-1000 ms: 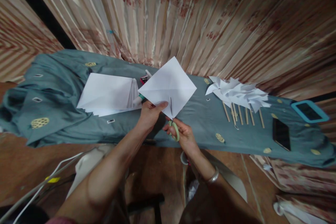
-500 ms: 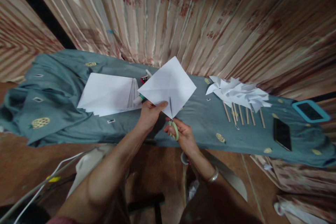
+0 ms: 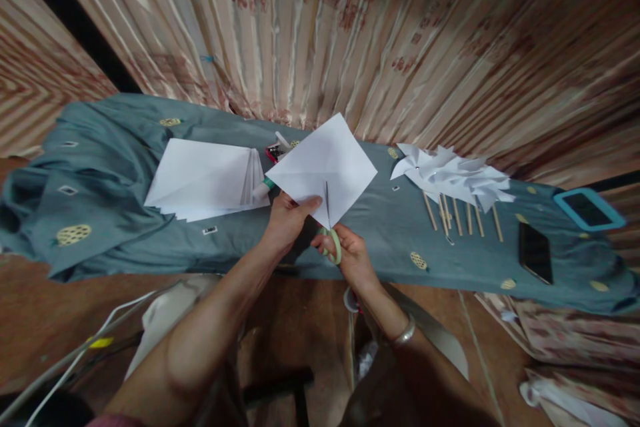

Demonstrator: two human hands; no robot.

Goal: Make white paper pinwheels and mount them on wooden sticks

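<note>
A square sheet of white paper [image 3: 345,160] is held corner-up above the cloth, pinched along its lower left edge by my left hand [image 3: 290,221]. Faint creases cross the paper. My right hand [image 3: 350,250] grips green-handled scissors [image 3: 336,247], fingers in the loops. The dark blades reach in from the sheet's bottom corner toward its middle. Left of the held sheet lies a stack of white paper [image 3: 205,177]. Partly behind the sheet, a tube with a green band [image 3: 269,183] and a red and metal item [image 3: 273,152] show; I cannot make out the latter's kind.
On the right, several white paper pinwheels [image 3: 450,173] on wooden sticks [image 3: 469,219] lie in a row. Beyond them are a black phone [image 3: 535,253] and a blue-framed device [image 3: 590,209]. A green patterned cloth [image 3: 380,260] covers the table; a pleated curtain [image 3: 280,33] hangs behind.
The sheet has tilted slightly clockwise and shifted a little right and down. The scissors stay at its lower corner, and both hands keep their holds. The whole view has shifted slightly.
</note>
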